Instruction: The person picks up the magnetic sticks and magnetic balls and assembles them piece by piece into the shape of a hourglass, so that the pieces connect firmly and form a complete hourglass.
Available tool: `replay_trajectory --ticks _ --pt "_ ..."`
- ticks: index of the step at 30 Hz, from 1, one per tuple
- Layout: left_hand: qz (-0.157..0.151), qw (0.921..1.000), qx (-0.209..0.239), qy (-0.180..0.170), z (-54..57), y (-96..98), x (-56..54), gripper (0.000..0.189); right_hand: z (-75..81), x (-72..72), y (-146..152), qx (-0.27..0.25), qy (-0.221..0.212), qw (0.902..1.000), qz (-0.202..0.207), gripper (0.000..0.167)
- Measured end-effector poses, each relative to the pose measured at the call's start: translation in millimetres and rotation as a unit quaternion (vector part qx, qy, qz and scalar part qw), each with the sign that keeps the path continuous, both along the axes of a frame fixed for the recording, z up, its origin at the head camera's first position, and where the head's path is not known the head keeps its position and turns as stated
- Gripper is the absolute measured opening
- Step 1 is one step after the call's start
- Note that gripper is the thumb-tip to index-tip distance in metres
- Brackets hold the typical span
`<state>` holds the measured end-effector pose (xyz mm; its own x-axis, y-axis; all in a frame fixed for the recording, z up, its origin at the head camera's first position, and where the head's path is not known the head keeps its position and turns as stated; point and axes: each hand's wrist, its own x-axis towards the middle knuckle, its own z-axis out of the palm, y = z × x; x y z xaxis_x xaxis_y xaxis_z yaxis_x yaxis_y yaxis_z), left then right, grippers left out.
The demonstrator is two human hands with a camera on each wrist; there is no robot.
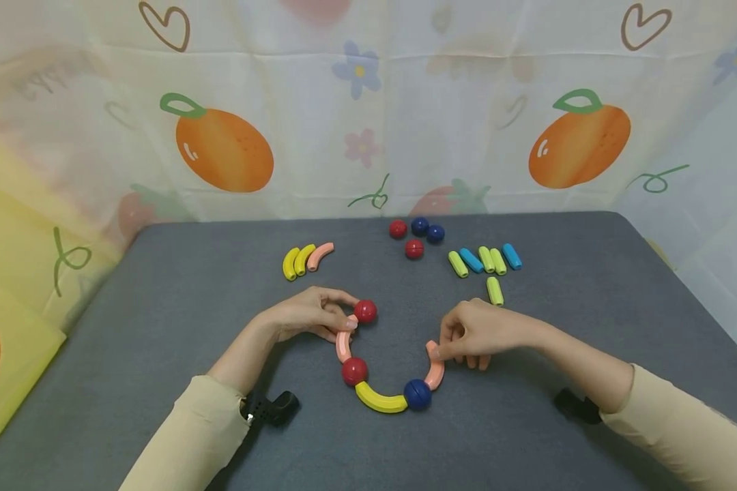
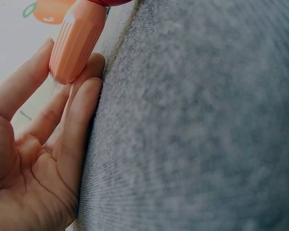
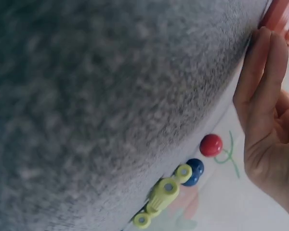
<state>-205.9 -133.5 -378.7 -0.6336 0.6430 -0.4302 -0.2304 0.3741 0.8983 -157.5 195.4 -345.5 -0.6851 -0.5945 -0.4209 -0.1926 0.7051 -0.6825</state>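
A U-shaped chain of rods and balls lies on the grey table. At its left end my left hand (image 1: 312,315) pinches a pink curved rod (image 1: 342,346), with its index finger at the red ball (image 1: 365,311) joined to that rod's top. Below come another red ball (image 1: 354,372), a yellow curved rod (image 1: 381,399) and a blue ball (image 1: 417,394). From the blue ball a second pink curved rod (image 1: 433,375) rises on the right. Its upper tip is between the thumb and fingers of my right hand (image 1: 482,331).
Two yellow curved rods (image 1: 291,264) and a pink one (image 1: 321,256) lie at the back left. Loose red (image 1: 414,248) and blue balls (image 1: 420,226) sit at the back middle. Several straight green (image 1: 495,291) and blue rods (image 1: 512,256) lie behind my right hand. A printed curtain (image 1: 405,136) hangs behind the table.
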Motion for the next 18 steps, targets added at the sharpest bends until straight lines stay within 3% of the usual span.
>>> replay_trajectory --ticks 11,18 --pt "0.005 1.0000 -0.005 0.001 0.0 1.4 1.5 0.056 -1.3 7.6 -15.4 0.048 0.012 0.9980 -0.038 0.041" --pt "0.009 0.9999 -0.008 0.011 0.8 3.2 3.0 0.054 -0.5 8.1 -24.4 0.070 0.011 0.9955 -0.063 0.036"
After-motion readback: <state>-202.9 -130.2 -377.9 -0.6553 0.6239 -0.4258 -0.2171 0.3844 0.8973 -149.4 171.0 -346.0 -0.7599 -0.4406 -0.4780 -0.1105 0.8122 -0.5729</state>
